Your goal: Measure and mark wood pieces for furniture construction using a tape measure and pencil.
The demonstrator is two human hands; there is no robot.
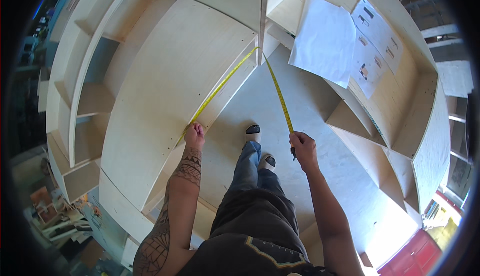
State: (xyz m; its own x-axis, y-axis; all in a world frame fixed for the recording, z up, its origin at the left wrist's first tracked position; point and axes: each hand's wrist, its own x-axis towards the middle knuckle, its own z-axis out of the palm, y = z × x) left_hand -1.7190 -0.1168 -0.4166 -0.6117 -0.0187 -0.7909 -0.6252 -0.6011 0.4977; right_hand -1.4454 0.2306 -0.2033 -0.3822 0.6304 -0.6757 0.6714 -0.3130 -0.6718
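A yellow tape measure [279, 92] is drawn out between my two hands. My left hand [194, 135] is closed on its blade at the edge of a pale plywood panel [175, 71]. From there the blade follows the panel's edge to the far corner, bends sharply, and comes back through the air toward me. In my right hand [303, 150], above the floor, sits the tape's dark case, mostly covered by my fingers. A short piece of blade sticks out past my left hand.
Open plywood shelving [95, 98] stands along the left. On the right, a plywood unit with compartments [420, 111] carries paper sheets [325, 41], some with printed pictures. Grey floor [305, 101] lies between the units. A red cabinet [415, 253] is at lower right.
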